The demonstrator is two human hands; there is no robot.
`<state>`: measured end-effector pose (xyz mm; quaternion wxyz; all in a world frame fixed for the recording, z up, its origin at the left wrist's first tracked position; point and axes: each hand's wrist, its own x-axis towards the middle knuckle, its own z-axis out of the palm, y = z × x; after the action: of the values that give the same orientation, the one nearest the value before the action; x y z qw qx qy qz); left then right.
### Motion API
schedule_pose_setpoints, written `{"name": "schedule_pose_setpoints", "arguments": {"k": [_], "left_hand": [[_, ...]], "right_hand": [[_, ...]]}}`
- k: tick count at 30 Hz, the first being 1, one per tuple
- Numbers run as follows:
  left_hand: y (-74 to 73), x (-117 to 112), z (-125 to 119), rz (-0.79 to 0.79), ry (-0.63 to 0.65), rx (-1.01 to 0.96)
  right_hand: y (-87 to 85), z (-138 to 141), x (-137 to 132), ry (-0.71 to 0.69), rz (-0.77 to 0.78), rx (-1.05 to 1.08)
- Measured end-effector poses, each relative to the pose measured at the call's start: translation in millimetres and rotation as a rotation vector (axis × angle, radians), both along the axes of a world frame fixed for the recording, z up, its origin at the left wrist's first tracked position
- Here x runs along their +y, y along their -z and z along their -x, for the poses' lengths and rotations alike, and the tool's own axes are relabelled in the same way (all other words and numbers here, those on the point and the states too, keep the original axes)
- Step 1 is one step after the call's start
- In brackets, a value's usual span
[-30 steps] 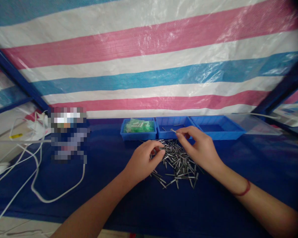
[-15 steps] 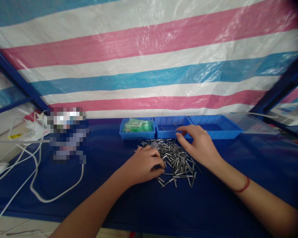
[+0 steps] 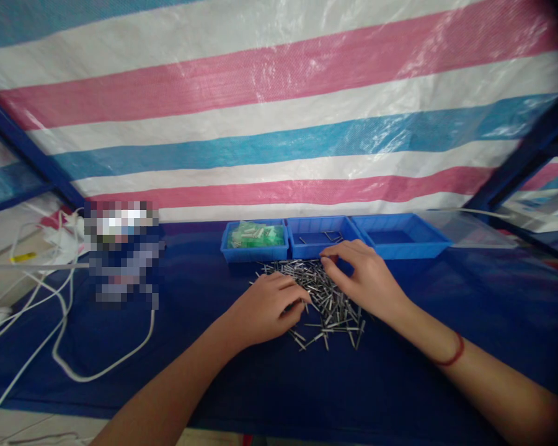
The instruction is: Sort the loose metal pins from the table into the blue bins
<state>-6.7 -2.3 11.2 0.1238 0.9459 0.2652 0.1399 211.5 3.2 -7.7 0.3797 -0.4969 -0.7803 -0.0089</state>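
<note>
A heap of thin metal pins [image 3: 323, 297] lies on the dark blue table cover [image 3: 214, 347]. My left hand [image 3: 265, 306] rests on the heap's left edge, fingers curled down into the pins. My right hand [image 3: 365, 279] lies on the heap's far right side, thumb and forefinger pinched together at the pins. What either hand holds is too small to see. Behind the heap stand three blue trays: the left one [image 3: 255, 240] holds green parts, the middle one [image 3: 318, 238] holds a few pins, the right one [image 3: 397, 236] looks bare.
White cables [image 3: 74, 347] loop over the table's left side near a blurred-out object [image 3: 121, 254]. A striped pink, white and blue tarpaulin [image 3: 279, 105] hangs right behind the trays. Blue frame posts [image 3: 516, 167] stand at both sides.
My right hand, which held a pin over the middle tray, has dropped back down onto the heap. More pins now lie in that tray. My left hand slid slightly nearer on the heap.
</note>
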Motion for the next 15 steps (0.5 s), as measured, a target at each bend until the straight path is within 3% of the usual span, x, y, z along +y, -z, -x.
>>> {"name": "schedule_pose_setpoints", "arguments": {"k": [7, 15], "left_hand": [[7.4, -4, -3, -0.029, 0.093, 0.042], [8.3, -6, -6, -0.162, -0.019, 0.11]], "right_hand": [[-0.3, 3, -2, -0.024, 0.01, 0.003], [-8.1, 9, -10, -0.132, 0.04, 0.042]]}}
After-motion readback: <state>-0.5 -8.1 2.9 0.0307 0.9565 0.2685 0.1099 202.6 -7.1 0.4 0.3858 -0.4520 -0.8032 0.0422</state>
